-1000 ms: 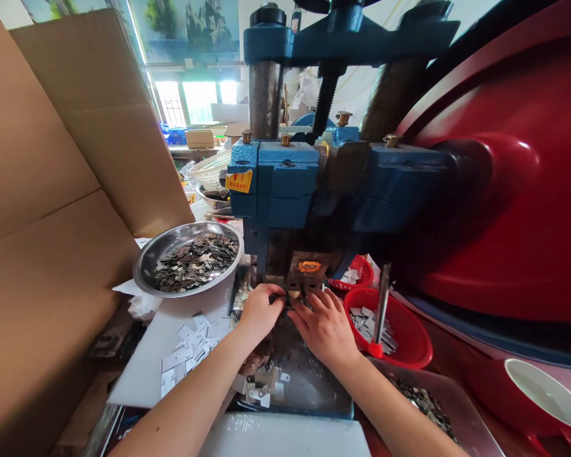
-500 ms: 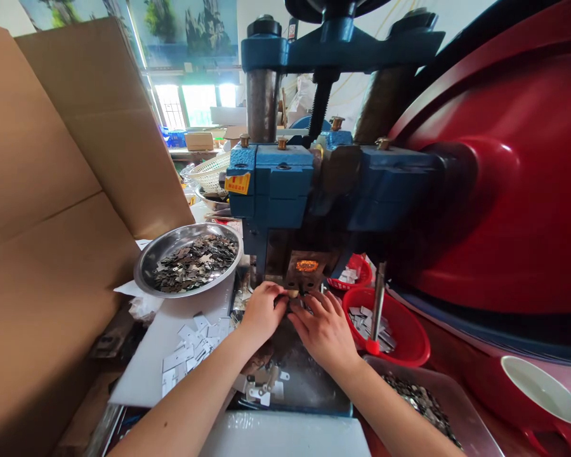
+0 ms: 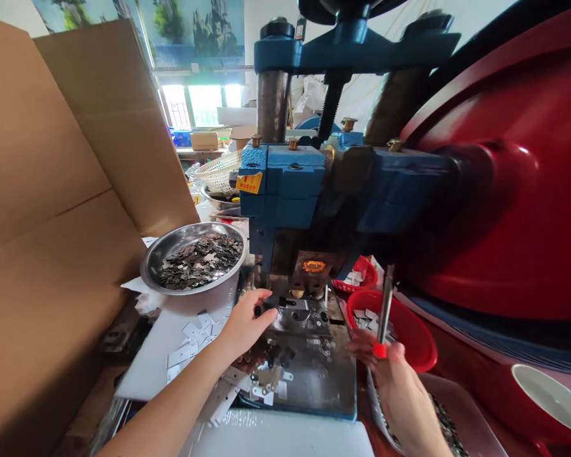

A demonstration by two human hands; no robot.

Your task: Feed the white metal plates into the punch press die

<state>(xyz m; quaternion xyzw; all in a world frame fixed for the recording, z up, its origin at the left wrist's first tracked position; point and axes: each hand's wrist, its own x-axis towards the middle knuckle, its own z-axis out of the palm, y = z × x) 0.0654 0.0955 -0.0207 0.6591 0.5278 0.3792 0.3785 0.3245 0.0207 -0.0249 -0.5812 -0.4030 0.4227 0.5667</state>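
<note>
A blue press (image 3: 285,184) stands in front of me with a metal die plate (image 3: 297,312) under its ram. My left hand (image 3: 242,325) rests at the die's left edge, with thumb and fingers pinched on a small dark piece I cannot make out. My right hand (image 3: 400,390) is low on the right, its fingers closed round the red-tipped end of a metal lever (image 3: 384,308) that slants down from the press. Loose stamped metal pieces (image 3: 266,381) lie on the dark base plate between my arms.
A steel bowl (image 3: 158,254) of dark metal bits sits left of the press, above a white board (image 3: 147,365) with flat pieces. Two red bowls (image 3: 421,346) stand right of the die. A tray of parts (image 3: 476,422), a white bowl (image 3: 552,397), cardboard (image 3: 52,222) and a red machine housing (image 3: 504,190) surround me.
My right hand left the die and swung down to the right onto the lever's red end. My left hand stayed at the die, which is now uncovered.
</note>
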